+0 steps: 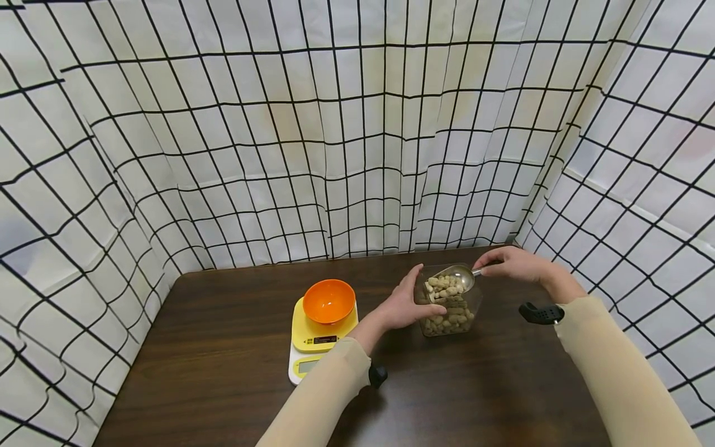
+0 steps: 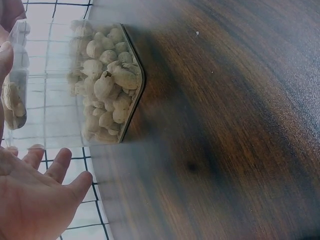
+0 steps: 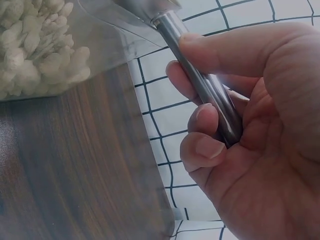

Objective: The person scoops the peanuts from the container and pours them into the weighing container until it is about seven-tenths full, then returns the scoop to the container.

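Observation:
A clear plastic container [image 1: 475,305] stands on the table, with peanuts in their shells [image 2: 107,80] in its lower part. My left hand [image 1: 401,305] lies against its left side, fingers spread and fairly straight, the thumb reaching across the near side. In the left wrist view the fingertips are right at the clear wall. My right hand [image 1: 516,263] grips the handle [image 3: 197,75] of a metal scoop [image 1: 465,274] between thumb and curled fingers. The scoop's bowl is at the container's mouth, loaded with peanuts and tilted down to the left.
To the left, an orange bowl [image 1: 329,302] sits on a yellow and white kitchen scale [image 1: 301,343], its display partly hidden by my left sleeve. The dark wooden table [image 1: 223,372] ends at white curtains with a black grid [image 1: 357,155] behind and at the sides.

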A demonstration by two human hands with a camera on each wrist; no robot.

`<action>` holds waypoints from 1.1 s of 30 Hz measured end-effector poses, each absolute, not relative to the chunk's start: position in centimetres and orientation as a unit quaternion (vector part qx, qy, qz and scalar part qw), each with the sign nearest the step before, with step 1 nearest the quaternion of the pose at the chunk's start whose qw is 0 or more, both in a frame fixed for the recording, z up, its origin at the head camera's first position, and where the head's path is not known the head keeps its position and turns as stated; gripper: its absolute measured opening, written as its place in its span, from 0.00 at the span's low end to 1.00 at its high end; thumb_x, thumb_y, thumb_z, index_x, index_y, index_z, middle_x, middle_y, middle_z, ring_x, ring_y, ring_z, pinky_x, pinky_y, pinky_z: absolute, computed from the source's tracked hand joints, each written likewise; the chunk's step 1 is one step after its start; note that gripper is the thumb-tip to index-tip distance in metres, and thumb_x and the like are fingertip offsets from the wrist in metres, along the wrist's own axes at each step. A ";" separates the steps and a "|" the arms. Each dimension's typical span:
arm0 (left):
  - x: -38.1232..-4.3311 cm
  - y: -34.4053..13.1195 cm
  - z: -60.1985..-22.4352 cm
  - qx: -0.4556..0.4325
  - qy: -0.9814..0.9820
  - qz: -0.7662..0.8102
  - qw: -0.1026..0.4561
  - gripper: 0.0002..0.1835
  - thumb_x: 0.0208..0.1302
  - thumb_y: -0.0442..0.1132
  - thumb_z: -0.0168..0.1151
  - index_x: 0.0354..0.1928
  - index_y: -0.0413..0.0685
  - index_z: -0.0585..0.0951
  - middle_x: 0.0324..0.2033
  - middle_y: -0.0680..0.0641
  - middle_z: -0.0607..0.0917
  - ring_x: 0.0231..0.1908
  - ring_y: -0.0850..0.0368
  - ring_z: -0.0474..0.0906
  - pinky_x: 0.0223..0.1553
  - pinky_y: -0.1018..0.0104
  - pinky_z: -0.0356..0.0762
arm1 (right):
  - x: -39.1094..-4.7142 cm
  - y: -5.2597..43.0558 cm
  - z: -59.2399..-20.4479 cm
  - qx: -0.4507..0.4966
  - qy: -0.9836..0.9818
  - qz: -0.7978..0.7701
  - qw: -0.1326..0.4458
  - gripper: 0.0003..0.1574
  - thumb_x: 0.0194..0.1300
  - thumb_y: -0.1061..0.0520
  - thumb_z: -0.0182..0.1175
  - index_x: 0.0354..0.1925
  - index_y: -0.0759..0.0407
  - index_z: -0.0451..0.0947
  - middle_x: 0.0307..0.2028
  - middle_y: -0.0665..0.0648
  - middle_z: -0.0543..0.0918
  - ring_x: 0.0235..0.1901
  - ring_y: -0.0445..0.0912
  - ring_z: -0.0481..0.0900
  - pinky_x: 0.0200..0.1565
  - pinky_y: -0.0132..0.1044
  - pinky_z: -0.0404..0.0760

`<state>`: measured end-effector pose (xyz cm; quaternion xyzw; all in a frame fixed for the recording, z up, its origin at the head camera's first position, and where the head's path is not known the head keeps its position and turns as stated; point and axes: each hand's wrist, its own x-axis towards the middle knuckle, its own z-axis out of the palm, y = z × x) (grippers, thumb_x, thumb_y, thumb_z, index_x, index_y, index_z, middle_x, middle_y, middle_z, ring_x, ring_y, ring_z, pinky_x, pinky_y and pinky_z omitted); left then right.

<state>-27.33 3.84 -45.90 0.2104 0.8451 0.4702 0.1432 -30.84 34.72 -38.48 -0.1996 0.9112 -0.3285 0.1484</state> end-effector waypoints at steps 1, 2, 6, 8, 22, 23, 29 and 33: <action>-27.3 3.8 -45.9 0.210 0.845 0.470 0.144 0.59 0.59 0.63 0.72 0.82 0.69 0.43 0.80 0.49 0.51 0.78 0.42 0.48 0.71 0.39 0.56 | -30.8 34.7 -38.4 -0.199 0.911 -0.330 0.149 0.16 0.75 0.50 0.60 0.54 0.57 0.84 0.57 0.59 0.81 0.57 0.55 0.78 0.57 0.58 0.75; -27.3 3.9 -45.9 0.210 0.844 0.471 0.145 0.59 0.59 0.63 0.72 0.82 0.69 0.43 0.80 0.49 0.51 0.78 0.42 0.48 0.71 0.39 0.56 | -30.7 34.8 -38.4 -0.199 0.910 -0.331 0.149 0.16 0.75 0.50 0.60 0.54 0.57 0.84 0.57 0.59 0.81 0.57 0.55 0.78 0.56 0.58 0.75; -27.3 3.9 -45.9 0.211 0.844 0.471 0.144 0.59 0.60 0.62 0.72 0.82 0.68 0.43 0.80 0.49 0.52 0.77 0.42 0.49 0.71 0.39 0.56 | -30.7 34.8 -38.3 -0.201 0.909 -0.334 0.150 0.16 0.75 0.50 0.61 0.53 0.57 0.85 0.57 0.59 0.81 0.56 0.54 0.78 0.55 0.55 0.76; -27.2 3.9 -45.8 0.212 0.844 0.471 0.144 0.59 0.60 0.62 0.72 0.82 0.68 0.43 0.80 0.49 0.52 0.77 0.42 0.49 0.71 0.39 0.57 | -30.7 34.9 -38.3 -0.201 0.908 -0.335 0.149 0.16 0.75 0.50 0.61 0.53 0.57 0.85 0.56 0.59 0.82 0.55 0.53 0.78 0.54 0.53 0.76; -27.1 3.8 -45.7 0.210 0.843 0.472 0.150 0.59 0.60 0.64 0.71 0.82 0.71 0.42 0.80 0.49 0.50 0.78 0.41 0.47 0.71 0.37 0.55 | -30.1 36.0 -37.1 -0.176 0.915 -0.336 0.136 0.17 0.75 0.50 0.60 0.55 0.55 0.84 0.58 0.59 0.81 0.56 0.53 0.76 0.57 0.54 0.72; -27.1 3.8 -45.7 0.211 0.842 0.473 0.150 0.59 0.60 0.64 0.71 0.82 0.71 0.42 0.80 0.49 0.50 0.78 0.41 0.47 0.71 0.37 0.55 | -30.1 36.1 -37.1 -0.176 0.915 -0.337 0.136 0.17 0.75 0.50 0.60 0.55 0.55 0.84 0.59 0.60 0.80 0.56 0.53 0.76 0.56 0.53 0.72; -27.2 3.7 -45.6 0.215 0.841 0.473 0.153 0.59 0.59 0.64 0.71 0.82 0.71 0.42 0.81 0.50 0.49 0.78 0.41 0.45 0.71 0.36 0.53 | -29.9 36.7 -37.2 -0.170 0.915 -0.341 0.135 0.19 0.75 0.48 0.60 0.57 0.55 0.83 0.60 0.60 0.79 0.53 0.51 0.77 0.54 0.52 0.74; -27.3 3.7 -45.8 0.217 0.842 0.469 0.157 0.59 0.60 0.64 0.71 0.82 0.71 0.41 0.81 0.51 0.48 0.78 0.41 0.44 0.71 0.37 0.53 | -29.9 36.9 -37.6 -0.167 0.910 -0.353 0.139 0.20 0.75 0.48 0.60 0.58 0.57 0.83 0.59 0.60 0.79 0.52 0.50 0.77 0.53 0.52 0.74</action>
